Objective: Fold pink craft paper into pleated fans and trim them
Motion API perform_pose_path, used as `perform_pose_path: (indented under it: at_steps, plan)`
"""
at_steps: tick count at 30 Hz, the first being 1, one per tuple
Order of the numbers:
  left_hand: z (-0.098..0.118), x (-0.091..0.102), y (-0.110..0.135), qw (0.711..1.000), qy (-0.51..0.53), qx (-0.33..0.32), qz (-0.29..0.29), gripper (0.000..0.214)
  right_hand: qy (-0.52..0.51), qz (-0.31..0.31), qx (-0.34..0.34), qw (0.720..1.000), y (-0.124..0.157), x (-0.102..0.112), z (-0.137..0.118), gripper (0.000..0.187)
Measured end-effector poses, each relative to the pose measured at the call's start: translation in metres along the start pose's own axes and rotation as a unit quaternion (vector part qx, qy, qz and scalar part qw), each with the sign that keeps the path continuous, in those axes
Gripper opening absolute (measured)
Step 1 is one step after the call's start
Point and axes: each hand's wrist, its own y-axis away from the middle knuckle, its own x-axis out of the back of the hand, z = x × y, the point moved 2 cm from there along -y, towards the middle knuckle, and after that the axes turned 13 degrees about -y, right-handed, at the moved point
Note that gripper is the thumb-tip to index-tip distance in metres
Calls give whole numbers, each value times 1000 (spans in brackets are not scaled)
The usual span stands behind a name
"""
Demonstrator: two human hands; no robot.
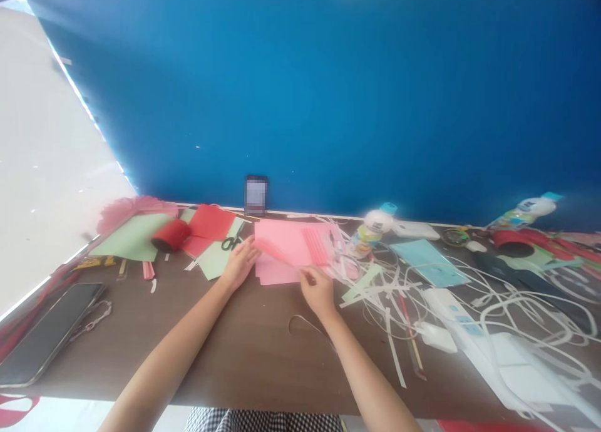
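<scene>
A pink paper sheet (282, 239) with a pleated part near its right end sits in front of me, tilted over more pink paper (272, 273). My right hand (318, 289) pinches its near edge between thumb and fingers. At the left edge of the pink paper is my left hand (240, 263), its fingers stretched out and touching the side. Black-handled scissors (233, 240) lie just beyond the left hand, on a light green sheet (212, 261).
Left are red paper (211, 222), a red roll (171, 235) and a large phone (49, 332). A smaller phone (256, 195) leans on the blue wall. Right are a bottle (374, 229), paper strips (394, 347), a blue packet (429, 261) and a power strip (462, 335) with tangled white cables.
</scene>
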Motion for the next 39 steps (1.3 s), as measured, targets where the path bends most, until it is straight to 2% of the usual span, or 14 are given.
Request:
perform_pose_path:
  at_steps: [2,3,8,13,16,19,22,25,29,33,35,36,37,39]
  plan:
    - [5,5,-2,999,4,-26,30,36,74,54,27,995,0,4,6,18]
    - [7,8,-2,999,-2,-32,43,35,109,52,25,992,0,4,10,19]
    - [6,9,-3,994,-82,-31,61,33,224,-82,-32,971,2,-5,29,23]
    - [5,7,0,972,-214,-80,58,27,241,-64,-5,969,3,-8,28,21]
    - [6,5,3,918,-364,-148,56,19,233,-129,39,963,4,-11,20,16]
    - [7,1,6,830,-505,-234,45,19,183,-213,72,957,6,-14,9,12]
    - [4,-4,10,745,-586,-319,12,24,141,-218,77,963,7,-13,1,18]
    - [0,-7,12,705,-620,-343,-30,26,110,-175,88,974,6,-9,-1,15]
    - [-1,-5,12,699,-639,-321,-18,26,83,-44,101,990,6,-3,4,15]
    - [0,-13,17,690,-665,-284,-20,25,115,45,94,988,2,11,14,18]
    - [-2,-26,19,683,-694,-229,15,24,156,104,63,980,-7,23,19,22]
    - [-3,-33,19,680,-710,-175,52,27,187,124,38,974,-14,29,21,23]
    - [-4,-41,18,671,-727,-117,90,32,225,120,11,967,-21,34,22,25]
    - [-9,-61,13,642,-759,-29,102,48,298,85,-58,949,-39,41,22,34]
